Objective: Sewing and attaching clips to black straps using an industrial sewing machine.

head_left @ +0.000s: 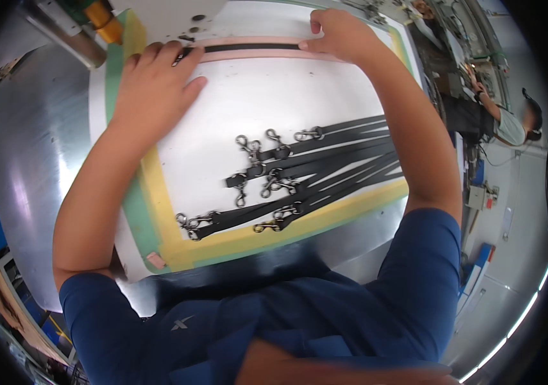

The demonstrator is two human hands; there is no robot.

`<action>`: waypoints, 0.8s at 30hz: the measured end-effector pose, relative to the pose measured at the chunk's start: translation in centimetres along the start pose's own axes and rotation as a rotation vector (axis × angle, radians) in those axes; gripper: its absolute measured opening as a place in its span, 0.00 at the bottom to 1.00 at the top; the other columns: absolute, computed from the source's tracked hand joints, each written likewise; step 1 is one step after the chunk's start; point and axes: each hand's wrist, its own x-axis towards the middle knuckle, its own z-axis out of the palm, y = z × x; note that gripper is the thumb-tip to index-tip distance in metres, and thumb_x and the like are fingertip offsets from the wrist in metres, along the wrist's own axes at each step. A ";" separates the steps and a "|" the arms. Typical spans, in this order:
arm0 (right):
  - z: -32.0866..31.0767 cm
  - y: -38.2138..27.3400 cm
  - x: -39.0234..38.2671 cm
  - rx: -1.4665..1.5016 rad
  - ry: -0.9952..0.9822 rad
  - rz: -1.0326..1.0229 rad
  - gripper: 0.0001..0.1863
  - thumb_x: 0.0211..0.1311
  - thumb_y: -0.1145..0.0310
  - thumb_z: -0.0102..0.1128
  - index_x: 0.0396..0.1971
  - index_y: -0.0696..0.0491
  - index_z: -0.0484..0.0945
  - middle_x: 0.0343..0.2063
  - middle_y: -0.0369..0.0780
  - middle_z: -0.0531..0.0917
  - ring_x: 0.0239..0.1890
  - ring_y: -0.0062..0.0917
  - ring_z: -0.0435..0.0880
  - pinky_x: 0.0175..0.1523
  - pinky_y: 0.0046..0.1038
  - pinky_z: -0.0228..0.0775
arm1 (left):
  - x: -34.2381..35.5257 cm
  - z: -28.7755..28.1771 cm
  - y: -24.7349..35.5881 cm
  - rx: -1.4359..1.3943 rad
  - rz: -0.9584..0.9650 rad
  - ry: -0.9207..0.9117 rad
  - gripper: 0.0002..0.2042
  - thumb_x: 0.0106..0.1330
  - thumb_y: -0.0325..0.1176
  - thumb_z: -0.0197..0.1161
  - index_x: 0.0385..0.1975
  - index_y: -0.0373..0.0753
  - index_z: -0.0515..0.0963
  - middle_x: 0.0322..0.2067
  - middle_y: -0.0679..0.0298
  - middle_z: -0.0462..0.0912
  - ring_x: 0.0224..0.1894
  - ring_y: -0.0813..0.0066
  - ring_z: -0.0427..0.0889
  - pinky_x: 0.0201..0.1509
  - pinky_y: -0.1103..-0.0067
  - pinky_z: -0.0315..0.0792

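A black strap (254,47) lies stretched out along a pinkish strip (258,56) at the far side of the white work surface (222,96). At its left end my left hand (158,80) rests with fingers laid over a dark metal clip (181,56), thumb held apart. My right hand (344,38) is at the right end, thumb tip touching the strap and index finger raised away from it. Closer to me, several black straps (331,157) with metal snap hooks (274,186) lie fanned out, their right ends hidden behind my right forearm.
Yellow and green tape (158,205) borders the work surface. A metal post with a yellow-orange part (104,25) stands at the far left, above a shiny metal table (36,141). Small dark round pieces (198,18) lie beyond the strip. Another person (511,125) works at the right.
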 end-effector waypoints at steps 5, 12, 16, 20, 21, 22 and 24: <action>0.4 5.8 -1.6 -0.014 0.036 0.114 0.28 0.55 0.46 0.79 0.38 0.56 0.81 0.37 0.49 0.87 0.43 0.42 0.86 0.47 0.41 0.76 | -0.1 0.0 -0.1 0.001 0.014 0.013 0.24 0.72 0.43 0.64 0.67 0.49 0.77 0.61 0.58 0.78 0.67 0.55 0.73 0.71 0.58 0.64; 0.6 12.9 -3.2 -0.175 -0.037 0.256 0.30 0.55 0.42 0.77 0.41 0.54 0.83 0.38 0.43 0.88 0.43 0.37 0.88 0.47 0.39 0.79 | 0.0 0.2 -0.2 0.009 0.021 0.006 0.25 0.72 0.42 0.65 0.68 0.49 0.76 0.61 0.56 0.78 0.67 0.53 0.73 0.71 0.58 0.65; 1.0 17.2 -3.7 -0.177 -0.076 0.368 0.32 0.53 0.38 0.78 0.39 0.54 0.84 0.39 0.44 0.89 0.44 0.37 0.88 0.50 0.39 0.80 | -0.1 0.3 -0.5 0.015 0.024 0.005 0.25 0.72 0.42 0.65 0.69 0.49 0.76 0.61 0.56 0.78 0.67 0.52 0.72 0.71 0.57 0.65; 1.9 21.8 -4.8 -0.159 -0.058 0.423 0.34 0.51 0.37 0.79 0.37 0.56 0.84 0.41 0.45 0.89 0.46 0.39 0.89 0.51 0.41 0.80 | 0.2 0.1 -0.2 0.016 0.023 -0.004 0.25 0.72 0.42 0.65 0.69 0.48 0.76 0.62 0.56 0.78 0.67 0.51 0.72 0.70 0.57 0.65; 2.0 22.4 -4.9 -0.191 -0.055 0.447 0.35 0.50 0.37 0.79 0.38 0.57 0.85 0.42 0.45 0.89 0.47 0.40 0.89 0.52 0.41 0.80 | 0.1 0.0 -0.2 0.018 0.021 -0.009 0.25 0.72 0.42 0.65 0.69 0.48 0.76 0.61 0.56 0.78 0.67 0.52 0.72 0.70 0.58 0.65; 2.1 23.0 -5.0 -0.224 -0.051 0.470 0.35 0.50 0.37 0.80 0.39 0.58 0.85 0.43 0.45 0.90 0.48 0.41 0.89 0.53 0.42 0.80 | 0.1 -0.2 -0.2 0.021 0.020 -0.014 0.25 0.73 0.42 0.65 0.69 0.48 0.76 0.61 0.56 0.78 0.67 0.52 0.72 0.70 0.58 0.66; 2.2 23.9 -5.8 -0.198 -0.033 0.506 0.34 0.51 0.40 0.80 0.41 0.58 0.86 0.43 0.46 0.90 0.49 0.42 0.89 0.54 0.42 0.80 | 0.1 0.0 -0.1 0.021 0.022 -0.010 0.25 0.72 0.42 0.65 0.69 0.48 0.76 0.61 0.56 0.78 0.67 0.52 0.73 0.69 0.58 0.66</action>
